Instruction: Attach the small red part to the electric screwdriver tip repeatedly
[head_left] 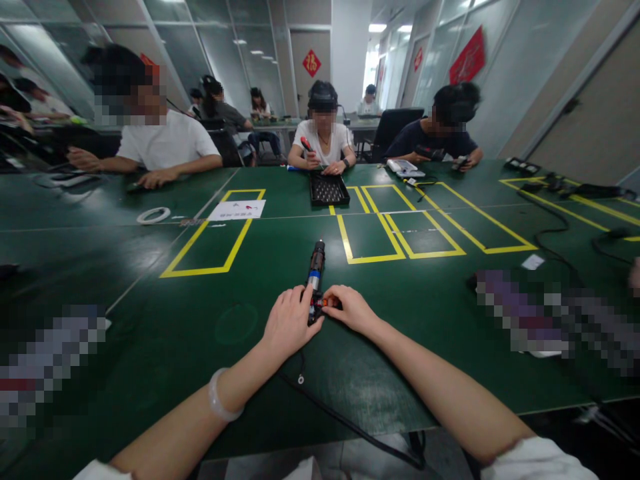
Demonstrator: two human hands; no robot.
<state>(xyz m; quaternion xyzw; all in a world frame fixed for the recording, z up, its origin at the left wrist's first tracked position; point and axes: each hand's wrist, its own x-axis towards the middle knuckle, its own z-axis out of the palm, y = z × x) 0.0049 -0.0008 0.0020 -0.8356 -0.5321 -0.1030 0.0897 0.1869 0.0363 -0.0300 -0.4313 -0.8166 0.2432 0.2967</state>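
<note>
An electric screwdriver [315, 270] with a black front end, a silver body section and a blue band lies on the green table, its tip pointing away from me. Its near end looks opened up, with small red and dark parts showing between my hands. My left hand [291, 319] is closed around that near end from the left, thumb at the bottom. From the right, the fingertips of my right hand [353, 308] pinch at the red and orange parts; what exactly they hold is too small to make out. A black cable [340, 421] runs from below my left hand over the table's near edge.
Yellow tape outlines [375, 259] mark the green table [190, 333]. A paper sheet [237, 210] and a white tape roll [153, 215] lie at left. Across the table, a person works over a black tray [329, 192]; others sit either side. Blurred-out objects flank me.
</note>
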